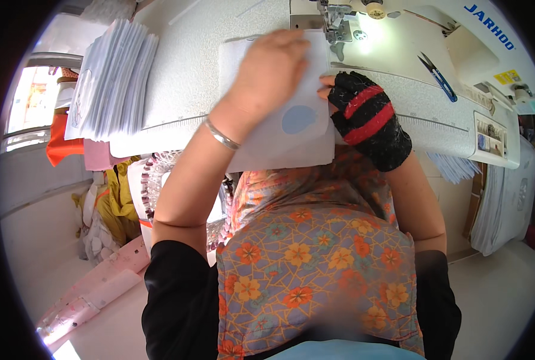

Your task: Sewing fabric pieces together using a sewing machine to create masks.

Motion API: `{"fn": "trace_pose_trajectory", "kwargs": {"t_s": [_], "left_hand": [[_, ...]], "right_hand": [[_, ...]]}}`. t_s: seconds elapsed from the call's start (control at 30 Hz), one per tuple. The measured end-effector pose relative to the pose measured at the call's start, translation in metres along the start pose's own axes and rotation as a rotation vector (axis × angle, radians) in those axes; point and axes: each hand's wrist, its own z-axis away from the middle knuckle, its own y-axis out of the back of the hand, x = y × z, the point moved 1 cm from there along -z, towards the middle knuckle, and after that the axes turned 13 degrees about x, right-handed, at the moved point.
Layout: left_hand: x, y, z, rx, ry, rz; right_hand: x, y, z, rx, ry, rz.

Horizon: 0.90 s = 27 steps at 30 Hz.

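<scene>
A white fabric piece (261, 141) with a light blue oval patch (299, 119) lies on the sewing table, its near edge hanging over my lap. My left hand (273, 69), bare with a silver bangle at the wrist, rests over its upper part, fingers laid on the cloth and slightly blurred. At the cloth's right edge is my right hand (369, 117) in a black fingerless glove with red stripes. Its bare fingertips close on that edge; the other fingers are partly hidden. The sewing machine's presser foot (337, 30) stands just beyond the cloth, by a lit lamp.
A thick stack of white fabric pieces (114, 78) stands on the table's left. Thread snips (438, 78) lie at the right, near a small parts tray (490, 137). More white pieces (504, 198) hang at the lower right. Yellow cloth (116, 201) hangs at the left.
</scene>
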Motion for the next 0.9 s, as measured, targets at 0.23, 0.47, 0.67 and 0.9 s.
{"fn": "trace_pose_trajectory", "kwargs": {"t_s": [0.23,0.47,0.67,0.9], "left_hand": [[0.032,-0.022,0.009,0.021,0.025,0.001],[0.033,-0.033,-0.008,-0.052,0.01,0.044],[0.02,-0.04,-0.016,-0.018,0.013,0.042],[0.015,-0.042,-0.016,0.001,-0.018,-0.015]], "right_hand": [[0.005,0.001,0.004,0.025,-0.021,0.04],[0.077,0.009,-0.028,-0.056,0.05,0.197],[0.09,-0.007,-0.032,-0.065,0.071,0.339],[0.066,0.008,-0.026,-0.111,0.037,0.269]]}}
